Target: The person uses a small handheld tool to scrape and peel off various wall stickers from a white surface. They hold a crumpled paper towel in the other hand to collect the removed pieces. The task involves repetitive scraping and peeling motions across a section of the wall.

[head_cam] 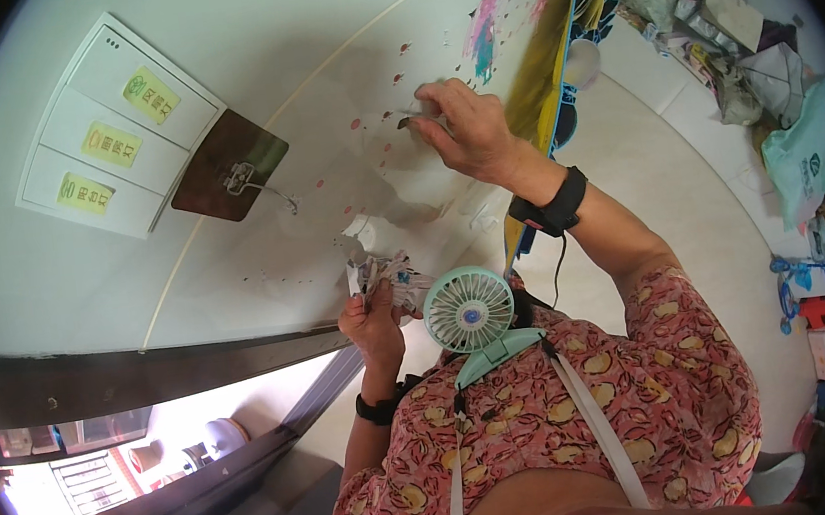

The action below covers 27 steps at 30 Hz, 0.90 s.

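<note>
My left hand grips a crumpled wad of paper or film scraps near the lower part of the white wall. Higher up, my right hand is at the wall with thumb and fingers bent towards its surface. Something thin and pale shows between the thumb and forefinger, too small to name. Several small red spots dot the wall beside this hand. Above it are torn pink and teal remnants, and a ragged white peeled patch lies above the wad.
A switch panel with yellow labels and a brown hook plate are on the wall. A yellow board with blue edging stands close to my right arm. A green fan hangs at my chest. Bags and clutter line the right side.
</note>
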### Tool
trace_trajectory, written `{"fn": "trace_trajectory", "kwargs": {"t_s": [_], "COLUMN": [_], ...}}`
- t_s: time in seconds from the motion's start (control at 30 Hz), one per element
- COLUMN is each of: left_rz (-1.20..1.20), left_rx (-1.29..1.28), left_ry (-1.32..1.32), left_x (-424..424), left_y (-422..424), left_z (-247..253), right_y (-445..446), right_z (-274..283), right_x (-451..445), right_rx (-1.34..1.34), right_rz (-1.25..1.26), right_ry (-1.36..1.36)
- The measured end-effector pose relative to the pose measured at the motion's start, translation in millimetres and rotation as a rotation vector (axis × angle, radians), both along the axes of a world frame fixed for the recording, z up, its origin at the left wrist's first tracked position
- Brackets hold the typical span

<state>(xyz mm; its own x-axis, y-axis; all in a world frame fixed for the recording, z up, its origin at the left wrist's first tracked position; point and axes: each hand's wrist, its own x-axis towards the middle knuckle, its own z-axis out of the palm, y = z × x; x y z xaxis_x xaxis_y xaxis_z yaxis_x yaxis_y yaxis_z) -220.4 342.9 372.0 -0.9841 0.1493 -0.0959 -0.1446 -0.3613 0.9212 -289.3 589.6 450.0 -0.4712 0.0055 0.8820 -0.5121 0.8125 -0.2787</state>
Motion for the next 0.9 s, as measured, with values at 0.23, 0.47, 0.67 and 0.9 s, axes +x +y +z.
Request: {"fn": "trace_trajectory", "kwargs": {"t_s": [0.23, 0.47, 0.67, 0.9], "left_rz": [0.042, 0.019, 0.012, -0.064], "left_rx": [-0.024, -0.361, -0.045, -0.027], "left_ry": [-0.054, 0.221, -0.013, 0.09], "left_x": [1, -1, -8, -27], "left_y": [1, -4, 13, 36], "left_z": [3, 4, 28, 43], "right_y": [1, -3, -9, -30], "right_z": [0, -2, 0, 9], "right_x": [-5, -2, 9, 58], "right_rx": [0.117, 0.133, 0.119, -0.415], "right_rz": [0.035, 0.078, 0.194, 0.51], "right_ry": [-0.032, -0.055, -0.134, -0.797]}}
